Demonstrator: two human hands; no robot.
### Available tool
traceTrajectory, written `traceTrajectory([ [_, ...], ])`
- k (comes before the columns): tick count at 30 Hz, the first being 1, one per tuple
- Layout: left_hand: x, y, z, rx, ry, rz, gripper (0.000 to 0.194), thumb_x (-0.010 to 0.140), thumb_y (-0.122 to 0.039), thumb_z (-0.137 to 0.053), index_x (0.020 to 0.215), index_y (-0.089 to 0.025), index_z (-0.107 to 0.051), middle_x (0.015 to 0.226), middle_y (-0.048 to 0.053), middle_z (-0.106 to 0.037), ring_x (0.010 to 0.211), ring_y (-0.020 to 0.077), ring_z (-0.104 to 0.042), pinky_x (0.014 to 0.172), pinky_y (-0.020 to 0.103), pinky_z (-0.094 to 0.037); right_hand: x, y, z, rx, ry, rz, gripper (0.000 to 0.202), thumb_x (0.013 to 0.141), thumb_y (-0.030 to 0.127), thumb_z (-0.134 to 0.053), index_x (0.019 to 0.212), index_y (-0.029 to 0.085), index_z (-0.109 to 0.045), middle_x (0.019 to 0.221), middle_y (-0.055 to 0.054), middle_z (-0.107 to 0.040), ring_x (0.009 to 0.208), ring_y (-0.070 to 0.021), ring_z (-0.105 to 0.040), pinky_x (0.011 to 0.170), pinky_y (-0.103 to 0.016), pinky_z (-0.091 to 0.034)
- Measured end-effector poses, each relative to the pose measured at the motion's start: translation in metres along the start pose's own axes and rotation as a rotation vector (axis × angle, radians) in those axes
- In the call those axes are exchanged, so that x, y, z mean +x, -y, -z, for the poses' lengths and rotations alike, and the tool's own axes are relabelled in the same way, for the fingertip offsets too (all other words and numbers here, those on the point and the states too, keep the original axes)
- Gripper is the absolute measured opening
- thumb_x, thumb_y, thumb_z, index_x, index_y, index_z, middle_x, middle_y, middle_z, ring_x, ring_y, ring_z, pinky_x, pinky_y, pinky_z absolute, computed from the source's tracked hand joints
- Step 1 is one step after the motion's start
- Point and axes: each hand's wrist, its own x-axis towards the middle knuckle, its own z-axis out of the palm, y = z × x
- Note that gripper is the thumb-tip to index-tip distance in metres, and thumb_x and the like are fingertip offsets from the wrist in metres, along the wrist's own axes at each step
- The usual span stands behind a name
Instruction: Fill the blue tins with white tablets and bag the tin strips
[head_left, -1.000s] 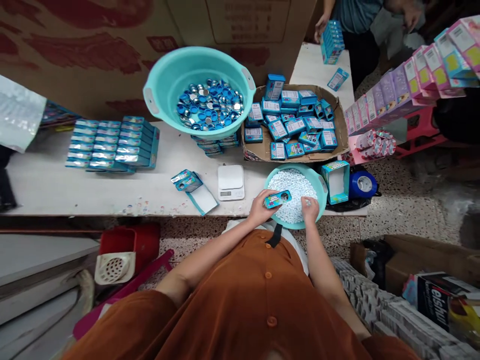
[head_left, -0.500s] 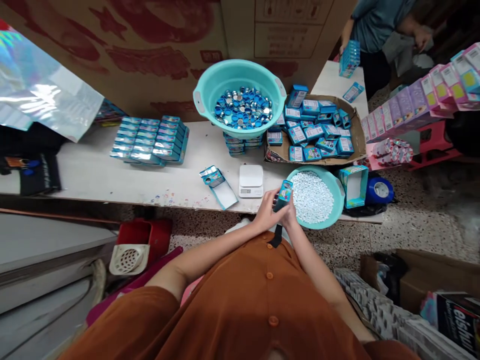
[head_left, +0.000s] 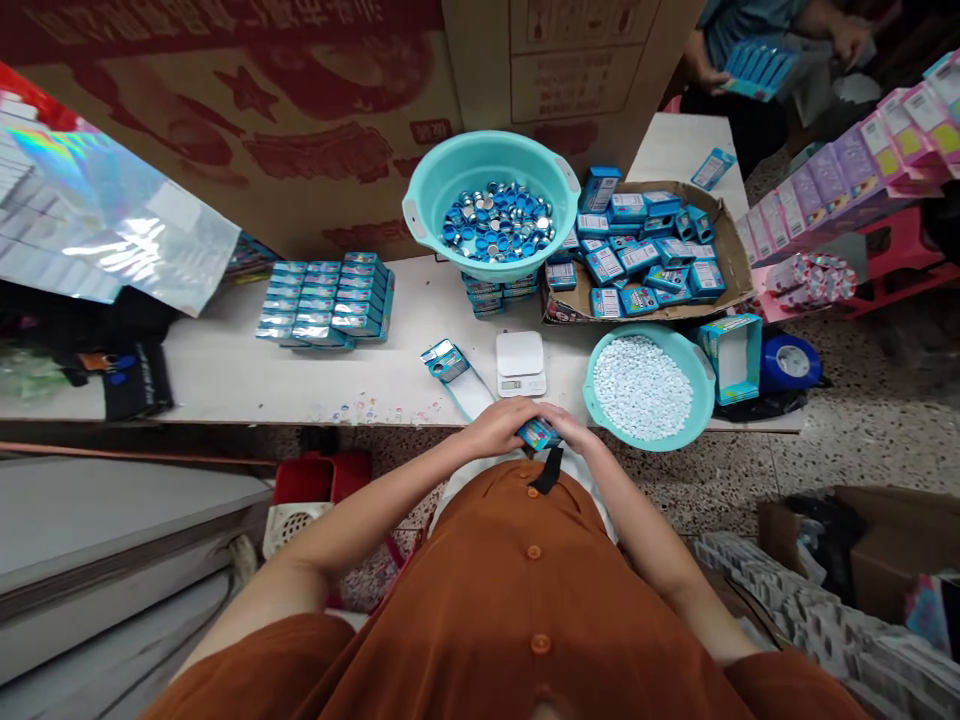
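Close to my waist, just off the table's front edge, I hold a small blue box (head_left: 537,434) between both hands. My left hand (head_left: 498,428) is closed round its left side. My right hand (head_left: 571,426) is closed at its right end, and its fingers meet those of the left. The hands cover part of the box. Just beyond them is a white digital scale (head_left: 520,358). Left of the scale lies a blue carton (head_left: 447,360) with an open white inside. To the right stands a turquoise basin (head_left: 708,390) of small white pellets.
A turquoise basin (head_left: 417,208) of blue and silver caps rests on stacked boxes. A cardboard tray (head_left: 739,262) holds many blue boxes. Packed boxes (head_left: 326,300) stand at left, before a large carton (head_left: 330,120). At the upper right, a co-worker's hand holds a blue pack (head_left: 761,70).
My hands have brought the small box down toward my waist, away from the pellet basin, and it is tilted differently. The co-worker's blue pack has left the table corner. My view has shifted slightly.
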Motion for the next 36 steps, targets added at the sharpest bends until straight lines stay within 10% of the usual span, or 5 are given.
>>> traceTrajectory([
  [6, -0.053, 0.020, -0.026, 0.019, -0.208, 0.322, 0.037, 0.073, -0.033, -0.069, 0.106, -0.022, -0.056, 0.099, 0.007, -0.064, 0.093, 0.0240, -0.060, 0.080, 0.035, -0.049, 0.033, -0.028, -0.004, -0.630, -0.355, 0.109, 0.039, 0.083, 0.031, -0.053, 0.122, 0.027, -0.056, 0.092, -0.004, -0.069, 0.089, -0.0214, -0.061, 0.082, -0.032, -0.043],
  [14, -0.051, 0.046, -0.007, 0.085, -0.401, 0.532, 0.038, 0.080, -0.040, -0.062, 0.112, -0.021, -0.056, 0.106, 0.009, -0.064, 0.100, 0.0241, -0.059, 0.087, 0.036, -0.048, 0.076, -0.033, -0.023, -1.229, -0.158, -0.197, 0.061, 0.094, 0.035, -0.026, 0.149, 0.023, -0.001, 0.113, -0.012, -0.064, 0.097, -0.0250, -0.062, 0.078, -0.036, -0.044],
  [36, -0.049, 0.062, 0.009, 0.035, -0.486, 0.626, 0.039, 0.076, -0.038, -0.067, 0.109, -0.019, -0.060, 0.103, 0.008, -0.066, 0.097, 0.0224, -0.061, 0.087, 0.035, -0.049, 0.082, -0.022, -0.028, -1.351, -0.072, -0.292, 0.083, 0.087, 0.018, -0.039, 0.144, 0.012, 0.021, 0.104, -0.016, -0.067, 0.095, -0.0243, -0.065, 0.076, -0.032, -0.046],
])
